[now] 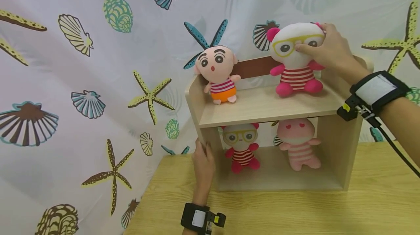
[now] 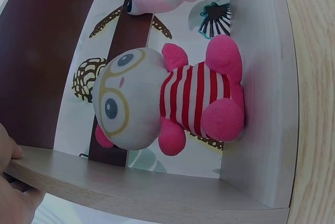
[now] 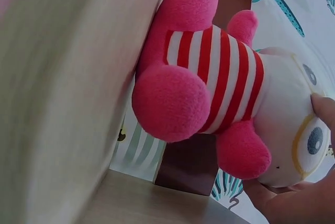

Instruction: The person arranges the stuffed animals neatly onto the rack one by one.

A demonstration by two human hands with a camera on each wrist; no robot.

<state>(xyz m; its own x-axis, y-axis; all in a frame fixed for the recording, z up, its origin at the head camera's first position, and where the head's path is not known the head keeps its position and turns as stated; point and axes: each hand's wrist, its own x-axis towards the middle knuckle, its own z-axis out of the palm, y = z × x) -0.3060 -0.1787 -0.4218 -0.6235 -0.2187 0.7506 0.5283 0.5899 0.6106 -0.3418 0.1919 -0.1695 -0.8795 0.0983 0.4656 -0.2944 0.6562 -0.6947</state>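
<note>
Right hand: fingers gripping head of glasses plush — seated on top shelf.
Left hand: fingers curled round the shelf's left side panel — desk below.

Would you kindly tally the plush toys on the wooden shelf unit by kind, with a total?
White-headed plush bears with yellow glasses and red-striped shirts: 2, the top-shelf one gripped by the right hand, the lower one near the left hand.
Peach boy doll in orange shorts: 1
Pale pink plush with heart eyes: 1
Total: 4
</note>
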